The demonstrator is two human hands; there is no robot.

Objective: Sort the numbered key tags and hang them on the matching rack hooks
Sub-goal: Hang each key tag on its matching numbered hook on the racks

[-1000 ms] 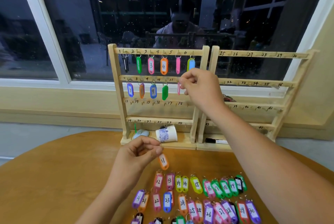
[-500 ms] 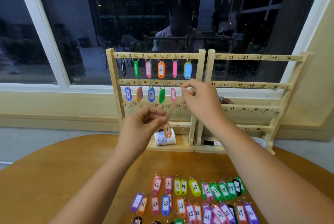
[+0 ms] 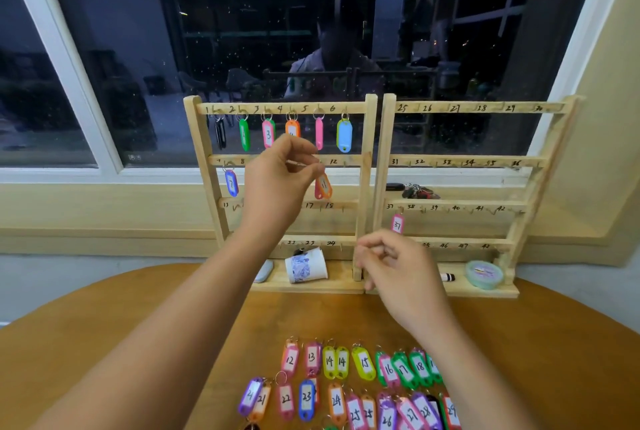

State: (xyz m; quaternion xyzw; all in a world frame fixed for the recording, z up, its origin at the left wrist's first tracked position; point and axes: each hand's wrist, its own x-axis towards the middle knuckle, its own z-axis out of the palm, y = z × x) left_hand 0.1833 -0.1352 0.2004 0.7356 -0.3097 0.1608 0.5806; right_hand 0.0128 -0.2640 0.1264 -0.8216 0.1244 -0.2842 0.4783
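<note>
Orange tag 11 (image 3: 323,186) at the second rail of the left rack (image 3: 194,152), just below the inked numbers and beside 12. Dangles slightly tilted from a thin metal ring, pinched between thumb and forefinger of the left hand (image 3: 280,183), most likely so that the ring can be steered onto its small hook. Cannot tell whether ring and hook already meet, with fingers hiding that spot. Glossy plastic shell, rounded ends, white paper insert with a handwritten number. Same make for blue tag 7 (image 3: 231,182) at the far end of that rail and for the six tags along the rail above, hung in order. Pale, unfinished wood for both racks, with plain slats and hand-inked numerals. On the right rack (image 3: 481,107), only pink tag 37 (image 3: 397,223). Lower down, the right hand (image 3: 398,266) in front of the rack bases, fingers loosely curled, apparently holding nothing, though blurred. Loose tags (image 3: 363,363) laid in numbered rows on the smooth orange-brown table (image 3: 104,343), arguably sorted for quick picking. Toppled paper cup (image 3: 306,265) on the rack's base shelf.
</note>
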